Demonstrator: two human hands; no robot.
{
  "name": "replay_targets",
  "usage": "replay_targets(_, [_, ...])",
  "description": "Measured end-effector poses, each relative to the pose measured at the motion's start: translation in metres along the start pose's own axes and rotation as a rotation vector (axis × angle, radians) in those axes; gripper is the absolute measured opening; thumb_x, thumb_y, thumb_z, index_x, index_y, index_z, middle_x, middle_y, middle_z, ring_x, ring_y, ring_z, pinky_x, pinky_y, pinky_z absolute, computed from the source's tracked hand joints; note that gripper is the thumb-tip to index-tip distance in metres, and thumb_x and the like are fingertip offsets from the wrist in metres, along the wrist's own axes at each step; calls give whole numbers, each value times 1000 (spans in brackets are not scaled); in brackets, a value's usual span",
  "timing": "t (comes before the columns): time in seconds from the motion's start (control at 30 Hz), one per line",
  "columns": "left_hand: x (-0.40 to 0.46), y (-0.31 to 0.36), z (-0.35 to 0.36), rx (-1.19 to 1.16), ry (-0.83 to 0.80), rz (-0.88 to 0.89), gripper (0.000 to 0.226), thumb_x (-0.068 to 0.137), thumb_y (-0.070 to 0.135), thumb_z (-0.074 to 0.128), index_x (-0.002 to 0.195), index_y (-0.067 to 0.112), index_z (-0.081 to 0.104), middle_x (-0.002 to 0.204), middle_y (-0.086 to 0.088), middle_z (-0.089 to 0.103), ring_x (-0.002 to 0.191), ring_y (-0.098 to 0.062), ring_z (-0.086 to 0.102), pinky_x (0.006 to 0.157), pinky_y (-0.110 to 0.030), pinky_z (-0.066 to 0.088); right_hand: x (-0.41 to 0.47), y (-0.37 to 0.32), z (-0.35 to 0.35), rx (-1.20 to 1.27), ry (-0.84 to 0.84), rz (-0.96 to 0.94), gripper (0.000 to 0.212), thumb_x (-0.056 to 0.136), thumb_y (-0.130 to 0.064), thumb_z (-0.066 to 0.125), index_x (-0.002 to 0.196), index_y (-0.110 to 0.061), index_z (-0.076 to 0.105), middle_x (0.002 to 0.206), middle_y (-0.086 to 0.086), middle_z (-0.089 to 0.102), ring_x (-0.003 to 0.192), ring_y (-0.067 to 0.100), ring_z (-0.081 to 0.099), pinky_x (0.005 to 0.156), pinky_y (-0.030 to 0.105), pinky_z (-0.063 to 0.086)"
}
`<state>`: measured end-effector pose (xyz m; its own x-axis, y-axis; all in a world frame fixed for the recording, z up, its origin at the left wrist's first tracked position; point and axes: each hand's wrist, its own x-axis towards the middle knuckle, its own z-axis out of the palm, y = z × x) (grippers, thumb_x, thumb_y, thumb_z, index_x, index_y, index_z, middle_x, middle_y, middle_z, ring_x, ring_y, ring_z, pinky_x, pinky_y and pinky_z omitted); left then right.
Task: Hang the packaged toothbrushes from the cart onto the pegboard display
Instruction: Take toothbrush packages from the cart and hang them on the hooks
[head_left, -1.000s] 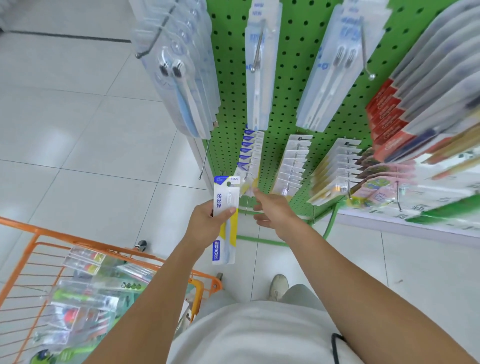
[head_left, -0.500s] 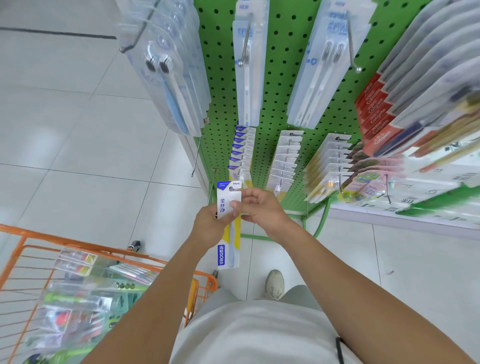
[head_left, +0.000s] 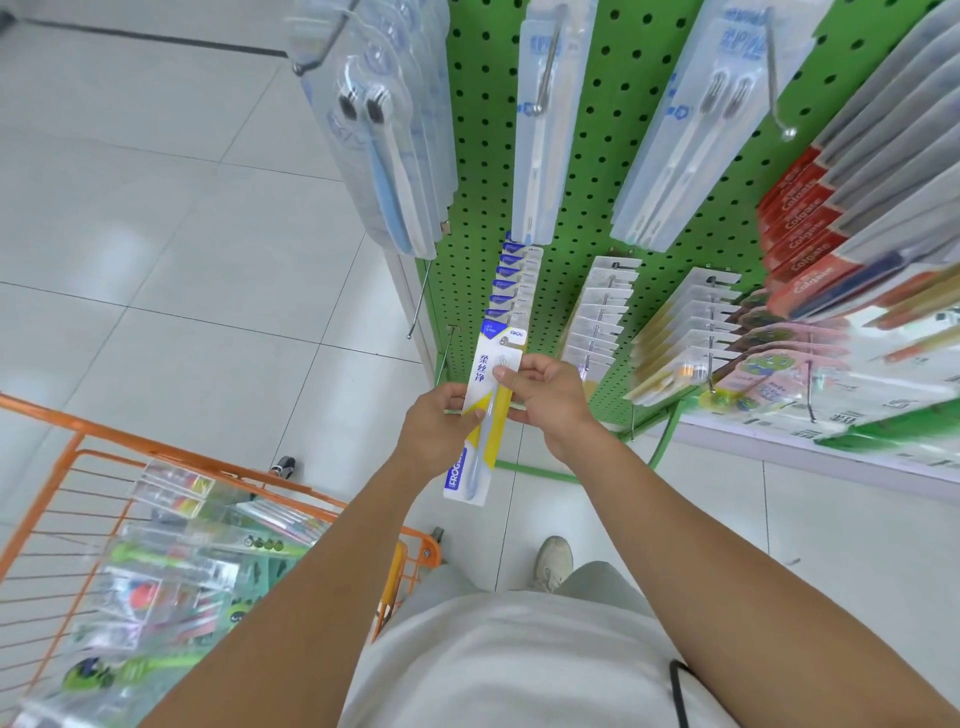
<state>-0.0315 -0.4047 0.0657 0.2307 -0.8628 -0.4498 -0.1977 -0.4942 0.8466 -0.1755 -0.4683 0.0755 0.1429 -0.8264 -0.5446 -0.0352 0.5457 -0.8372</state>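
Note:
A white, blue and yellow packaged toothbrush (head_left: 485, 415) is held upright between both hands. My left hand (head_left: 434, 428) grips its middle from the left. My right hand (head_left: 543, 397) pinches it from the right, thumb on the front. The pack's top hole sits at the tip of a metal peg, in front of a row of matching blue-topped packs (head_left: 511, 283) on the green pegboard (head_left: 613, 156). The orange cart (head_left: 78, 457) at lower left holds several more packaged toothbrushes (head_left: 171, 571).
Larger clear toothbrush packs (head_left: 384, 145) hang overhead on long pegs. White packs (head_left: 597, 317) and yellow-trimmed packs (head_left: 685, 338) hang right of the blue row. Red toothpaste boxes (head_left: 805, 228) sit at right. A bare peg (head_left: 420, 301) juts out at the left. My shoe (head_left: 553, 564) rests on the tiled floor.
My right hand came off the hanging row and joined the left on the pack. Together they lifted the pack up and right until its top reached the peg tip.

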Motion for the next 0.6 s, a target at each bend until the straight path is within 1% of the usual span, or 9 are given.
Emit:
replay_targets(0.07, [1, 0, 0, -21, -13, -17, 21, 94, 13, 67, 114, 20, 64, 113, -1, 69, 90, -17, 69, 66, -24, 48, 6, 1, 0, -6, 27, 10, 11, 88, -11, 77, 96, -8, 70, 104, 22, 74, 83, 30, 73, 81, 49, 62])
replay_targets(0.13, [1, -2, -1, -29, -13, -46, 24, 95, 14, 66, 118, 20, 62, 116, 0, 66, 94, -17, 67, 69, -25, 47, 11, 3, 0, -38, 50, 22, 12, 86, -14, 80, 90, -8, 70, 96, 19, 75, 83, 32, 73, 83, 54, 61])
replay_targets(0.2, [2, -6, -1, -9, -3, -70, 32, 95, 17, 67, 127, 15, 60, 119, 0, 63, 100, -17, 64, 75, -27, 46, 17, 6, 0, -82, 82, 30, 17, 83, -20, 83, 80, -13, 69, 87, 13, 73, 79, 27, 69, 84, 56, 60])
replay_targets(0.27, [1, -9, -2, 3, 9, -76, 34, 95, 20, 67, 127, 15, 60, 119, -1, 63, 100, -16, 62, 71, -25, 44, 22, 10, -1, -116, 110, 33, 19, 81, -25, 85, 78, -15, 68, 89, 12, 74, 79, 21, 67, 86, 53, 59])
replay_targets(0.33, [1, -12, -4, 20, 28, -73, 29, 95, 22, 66, 123, 17, 62, 117, -1, 64, 99, -16, 62, 66, -20, 43, 26, 13, -2, -135, 116, 25, 20, 81, -28, 85, 80, -16, 69, 90, 11, 75, 79, 18, 66, 89, 48, 58])
replay_targets(0.43, [0, -17, -8, 56, 47, -80, 27, 96, 23, 65, 122, 16, 63, 118, -1, 64, 98, -16, 61, 65, -16, 43, 28, 17, -2, -159, 110, 39, 24, 82, -32, 84, 84, -16, 66, 90, 5, 71, 83, 17, 64, 93, 44, 56])
replay_targets(0.53, [-1, -20, -10, 86, 55, -94, 28, 97, 25, 63, 124, 16, 63, 117, 1, 63, 98, -15, 60, 63, -16, 42, 31, 21, -5, -177, 107, 49, 30, 83, -33, 82, 95, -13, 63, 89, -2, 66, 89, 16, 62, 95, 40, 55])
replay_targets(0.6, [-2, -22, -10, 83, 63, -99, 27, 97, 25, 63, 123, 17, 63, 117, 1, 64, 100, -17, 61, 65, -18, 43, 33, 23, -6, -179, 99, 52, 34, 84, -34, 82, 101, -12, 62, 91, -3, 66, 92, 16, 63, 95, 38, 54])
